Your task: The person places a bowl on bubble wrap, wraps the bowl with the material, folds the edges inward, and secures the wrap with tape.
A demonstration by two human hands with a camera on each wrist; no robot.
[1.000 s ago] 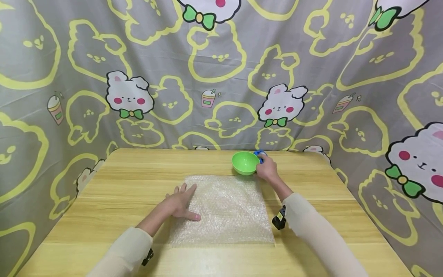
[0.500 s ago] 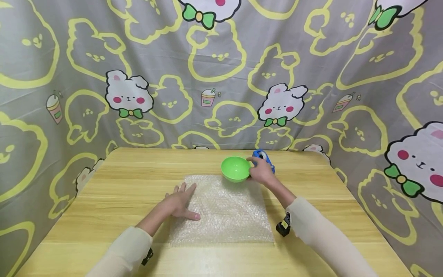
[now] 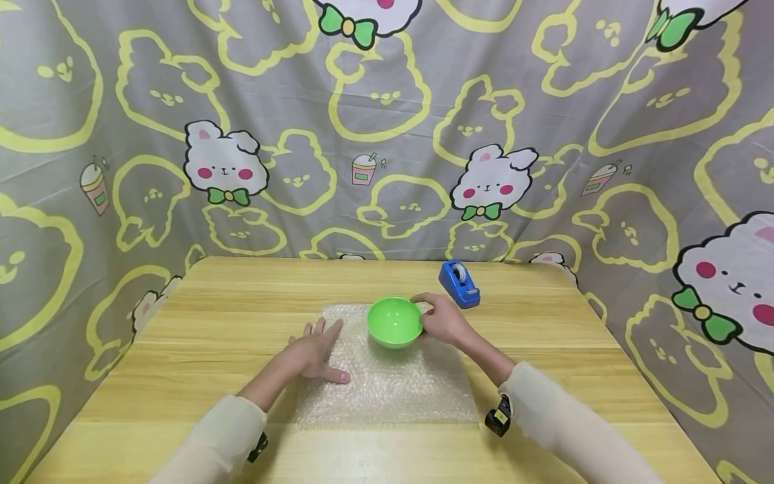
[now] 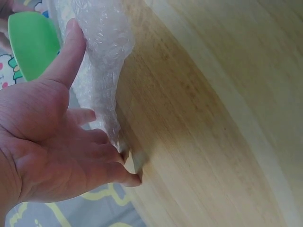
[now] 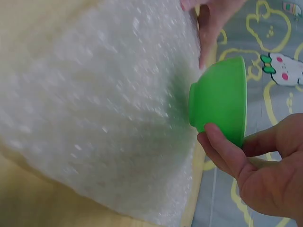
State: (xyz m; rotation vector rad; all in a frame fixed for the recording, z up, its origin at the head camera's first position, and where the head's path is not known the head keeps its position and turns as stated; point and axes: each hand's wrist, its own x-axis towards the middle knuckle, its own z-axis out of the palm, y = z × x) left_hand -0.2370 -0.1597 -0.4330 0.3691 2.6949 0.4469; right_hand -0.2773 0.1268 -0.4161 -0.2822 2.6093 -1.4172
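A green bowl [image 3: 394,324] is held by its right side in my right hand [image 3: 446,318], over the upper part of a bubble wrap sheet [image 3: 393,396]. In the right wrist view the thumb and fingers pinch the bowl [image 5: 220,99] between rim and base, and its base looks slightly off the wrap. My left hand [image 3: 314,355] rests with spread fingers on the left edge of the sheet. The left wrist view shows this hand's [image 4: 57,142] thumb stretched over the bubble wrap [image 4: 102,61], with some fingertips reaching the wooden surface.
A blue tape dispenser [image 3: 461,285] stands at the back right of the wooden table [image 3: 242,296], beyond my right hand. Behind the table hangs a grey curtain [image 3: 302,101] with cartoon bunnies, and it also closes off both sides.
My right hand has brought the bowl left and nearer, from beside the tape dispenser to over the bubble wrap. The dispenser now shows fully. My left hand has stayed in place.
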